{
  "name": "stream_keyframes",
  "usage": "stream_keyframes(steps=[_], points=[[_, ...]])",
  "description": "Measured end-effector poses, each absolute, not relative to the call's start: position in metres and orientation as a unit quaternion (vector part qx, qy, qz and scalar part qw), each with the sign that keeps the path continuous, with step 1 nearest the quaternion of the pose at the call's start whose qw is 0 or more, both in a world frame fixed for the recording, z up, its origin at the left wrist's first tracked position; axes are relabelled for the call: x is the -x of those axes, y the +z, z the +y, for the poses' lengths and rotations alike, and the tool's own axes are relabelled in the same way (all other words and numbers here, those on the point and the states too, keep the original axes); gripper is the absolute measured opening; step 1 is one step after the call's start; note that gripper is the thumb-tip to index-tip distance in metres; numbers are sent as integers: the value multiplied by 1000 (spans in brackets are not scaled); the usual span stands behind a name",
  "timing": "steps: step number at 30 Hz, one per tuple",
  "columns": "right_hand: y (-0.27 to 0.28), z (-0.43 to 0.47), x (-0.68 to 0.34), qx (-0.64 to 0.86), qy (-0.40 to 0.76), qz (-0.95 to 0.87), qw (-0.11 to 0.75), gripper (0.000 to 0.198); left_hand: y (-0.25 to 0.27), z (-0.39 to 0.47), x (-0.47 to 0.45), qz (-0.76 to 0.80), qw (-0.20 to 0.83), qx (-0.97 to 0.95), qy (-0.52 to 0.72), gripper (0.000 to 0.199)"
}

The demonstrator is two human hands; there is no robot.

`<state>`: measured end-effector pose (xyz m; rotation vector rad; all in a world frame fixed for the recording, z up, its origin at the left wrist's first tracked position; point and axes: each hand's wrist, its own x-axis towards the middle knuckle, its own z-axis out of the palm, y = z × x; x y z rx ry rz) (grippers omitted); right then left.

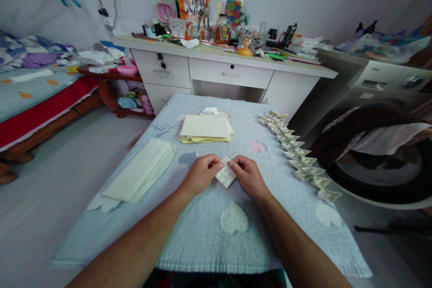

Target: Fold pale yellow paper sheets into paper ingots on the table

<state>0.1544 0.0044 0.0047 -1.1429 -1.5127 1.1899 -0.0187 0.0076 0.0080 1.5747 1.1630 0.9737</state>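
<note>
Your forearms rise from the bottom corners and converge mid-frame, wrists angled inward. Your left hand (201, 173) and right hand (250, 176) pinch a folded paper (225, 177) between thumbs and curled fingers, just right of centre, above the cloth (205, 222). It makes a diamond, one corner pointing up the frame, one down, its long axis roughly vertical. Left of centre, the sheets (141, 170) slant toward upper right; beyond, upper centre, sits a stack (204, 126).
</note>
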Motion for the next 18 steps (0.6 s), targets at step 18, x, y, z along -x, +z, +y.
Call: stream_keyframes(steps=[18], points=[[-6,9,-151,560,221,-716,353,7,-4,13,20,526,250,-751,311,20]])
